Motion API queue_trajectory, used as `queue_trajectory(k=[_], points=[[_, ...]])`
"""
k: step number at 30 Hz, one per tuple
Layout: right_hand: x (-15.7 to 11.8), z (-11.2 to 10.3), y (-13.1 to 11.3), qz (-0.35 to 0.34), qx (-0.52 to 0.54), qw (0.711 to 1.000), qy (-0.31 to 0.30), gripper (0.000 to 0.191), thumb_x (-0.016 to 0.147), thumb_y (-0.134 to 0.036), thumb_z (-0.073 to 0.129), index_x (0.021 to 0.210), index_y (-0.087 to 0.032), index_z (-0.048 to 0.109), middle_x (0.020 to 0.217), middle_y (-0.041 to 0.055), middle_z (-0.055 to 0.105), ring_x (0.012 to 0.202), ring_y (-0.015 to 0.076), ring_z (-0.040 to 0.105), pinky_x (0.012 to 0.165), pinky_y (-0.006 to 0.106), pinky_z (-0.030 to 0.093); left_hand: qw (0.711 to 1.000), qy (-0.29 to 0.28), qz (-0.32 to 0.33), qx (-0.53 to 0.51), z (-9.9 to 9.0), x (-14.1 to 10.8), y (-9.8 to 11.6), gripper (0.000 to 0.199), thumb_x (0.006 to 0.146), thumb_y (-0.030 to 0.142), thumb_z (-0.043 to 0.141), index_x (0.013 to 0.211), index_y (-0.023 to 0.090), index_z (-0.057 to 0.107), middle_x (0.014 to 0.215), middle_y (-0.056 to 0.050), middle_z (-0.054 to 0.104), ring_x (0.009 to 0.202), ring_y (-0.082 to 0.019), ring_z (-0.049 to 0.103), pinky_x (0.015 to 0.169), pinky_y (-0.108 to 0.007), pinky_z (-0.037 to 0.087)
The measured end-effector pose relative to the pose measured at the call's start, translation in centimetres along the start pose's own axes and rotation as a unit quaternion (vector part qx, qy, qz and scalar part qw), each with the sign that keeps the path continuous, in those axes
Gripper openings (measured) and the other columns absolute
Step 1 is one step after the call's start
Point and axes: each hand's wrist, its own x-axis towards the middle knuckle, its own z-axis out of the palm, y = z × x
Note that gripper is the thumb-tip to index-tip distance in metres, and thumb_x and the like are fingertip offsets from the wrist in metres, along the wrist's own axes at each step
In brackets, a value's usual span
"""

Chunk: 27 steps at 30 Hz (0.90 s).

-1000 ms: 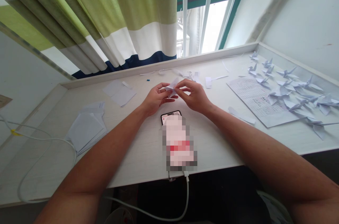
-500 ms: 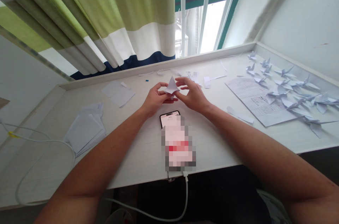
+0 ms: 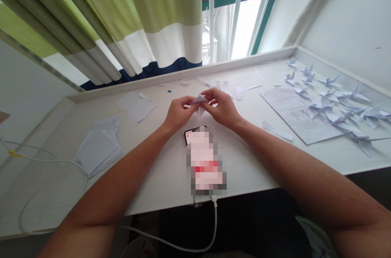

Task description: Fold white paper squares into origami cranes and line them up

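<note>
Between my two hands is a small piece of folded white paper, held a little above the desk beyond the phone. My left hand pinches its left side, thumb toward me. On the right side, my right hand grips it with thumb and curled fingers. A peak of the paper shows above the thumbs and a narrow point hangs below them. The fingers hide much of its middle. Just nearer to me lies a phone, its screen mostly blurred out.
Several folded paper cranes stand at the right, some on a written sheet. A stack of white paper lies at the left, with loose sheets behind it. Paper scraps lie beyond my hands. A white cable runs from the phone.
My thumbs have come up onto the front of the folded paper and my fingers have closed around it. Its peak has tipped lower, and a point now shows below.
</note>
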Motion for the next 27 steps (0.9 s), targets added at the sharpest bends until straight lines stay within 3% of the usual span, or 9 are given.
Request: queue_trajectory(k=[4,7,10,15,20,24,26,27], points=[[0.1,0.3,0.1,0.049,0.029,0.998,-0.004,0.026,0.09,-0.04,0.074,0.106,-0.02,0.07,0.091,0.0064,0.079,0.084,0.0212,0.074,0.077,0.037,0.06,0.999,0.03,-0.018,-0.019,0.3,-0.1,0.1,0.026,0.084,0.044,0.084,0.091,0.019,0.083,0.09,-0.005,0.081,0.081,-0.02,0.071,0.079,-0.031,0.053],[0.0,0.4,0.3,0.081,0.035,0.995,-0.037,0.024,0.092,-0.042,0.071,0.092,-0.018,0.072,0.082,0.0061,0.077,0.075,0.0195,0.07,0.069,0.033,0.055,0.998,0.04,-0.028,-0.039,0.6,-0.1,0.2,0.024,0.083,0.041,0.085,0.092,0.019,0.082,0.088,-0.005,0.081,0.08,-0.019,0.071,0.077,-0.03,0.053],[-0.1,0.4,0.2,0.068,-0.01,0.997,-0.03,0.022,0.091,-0.038,0.07,0.079,-0.018,0.071,0.075,0.0042,0.074,0.071,0.0184,0.065,0.065,0.031,0.05,0.999,0.03,-0.025,0.0,0.6,-0.1,0.4,0.02,0.085,0.038,0.082,0.087,0.019,0.081,0.088,-0.005,0.08,0.082,-0.02,0.071,0.077,-0.03,0.053],[0.0,0.4,0.0,0.047,-0.055,0.997,-0.04,0.011,0.087,-0.02,0.065,0.082,-0.018,0.075,0.074,0.0033,0.075,0.071,0.0182,0.065,0.069,0.032,0.049,0.999,0.029,-0.008,0.041,0.2,0.0,0.8,0.018,0.083,0.036,0.082,0.091,0.019,0.082,0.088,-0.005,0.079,0.082,-0.02,0.07,0.075,-0.029,0.053],[0.0,0.5,0.2,0.039,-0.08,0.995,-0.051,0.012,0.089,-0.019,0.064,0.089,-0.018,0.076,0.078,0.0043,0.075,0.074,0.0194,0.066,0.073,0.034,0.053,0.999,0.0,-0.018,0.039,-0.2,0.2,0.6,0.019,0.082,0.036,0.081,0.088,0.018,0.08,0.077,-0.004,0.076,0.069,-0.017,0.065,0.067,-0.028,0.047],[0.0,-0.1,0.0,-0.045,-0.116,0.992,-0.015,0.024,0.092,-0.022,0.066,0.113,-0.019,0.074,0.104,0.0102,0.076,0.097,0.0253,0.07,0.088,0.042,0.056,0.997,0.015,-0.07,0.036,-0.5,0.3,0.0,0.017,0.08,0.034,0.081,0.084,0.017,0.078,0.075,-0.004,0.076,0.068,-0.017,0.065,0.066,-0.029,0.047],[0.0,-0.6,-0.2,-0.11,-0.155,0.981,-0.035,0.021,0.095,-0.024,0.064,0.112,-0.02,0.075,0.115,0.012,0.075,0.11,0.0281,0.068,0.098,0.047,0.053,0.994,0.024,-0.088,0.053,-0.6,0.4,-0.4,0.017,0.078,0.034,0.081,0.081,0.017,0.077,0.075,-0.005,0.077,0.069,-0.018,0.066,0.067,-0.029,0.046],[0.0,-0.8,-0.3,-0.136,-0.174,0.972,-0.077,0.018,0.097,-0.025,0.063,0.108,-0.021,0.076,0.114,0.0109,0.076,0.11,0.0285,0.067,0.1,0.048,0.052,0.993,0.028,-0.095,0.062,-0.7,0.4,-0.6,0.018,0.078,0.034,0.081,0.08,0.017,0.077,0.075,-0.005,0.077,0.07,-0.019,0.067,0.067,-0.03,0.046]])
